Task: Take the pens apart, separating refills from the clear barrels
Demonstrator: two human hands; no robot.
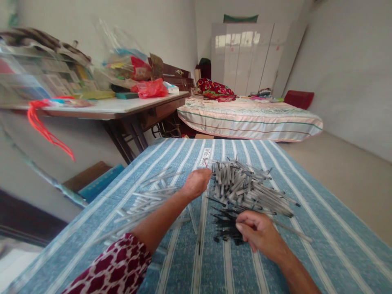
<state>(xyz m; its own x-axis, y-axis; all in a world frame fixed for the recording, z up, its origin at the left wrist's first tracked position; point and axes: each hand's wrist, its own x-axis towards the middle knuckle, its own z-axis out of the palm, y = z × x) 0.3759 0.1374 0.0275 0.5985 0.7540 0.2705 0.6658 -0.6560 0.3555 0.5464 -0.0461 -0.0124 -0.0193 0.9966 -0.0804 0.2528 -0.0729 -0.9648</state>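
A heap of grey, translucent pen-like tubes [235,183], some with dark ends, lies on the striped blue cloth. My left hand [198,182] is closed at the heap's left edge, and its fingertips meet the nearest tubes; what they grip is hidden. In front of the heap is a small pile of thin black pieces [225,224], much like pen caps. Over that pile's right side my right hand [260,232] is pinched, thumb against fingers, with whatever is between them too small to name. More pale tubes [147,202], blurred, lie partly behind my left forearm.
A blue cloth with white stripes [306,245] covers the table. To the left stands a desk [122,105] holding a red plastic bag [150,87] and other bags, with red cords [39,126] hanging over its edge. Beyond the table is a bed [254,116], with white cupboards [241,57] behind.
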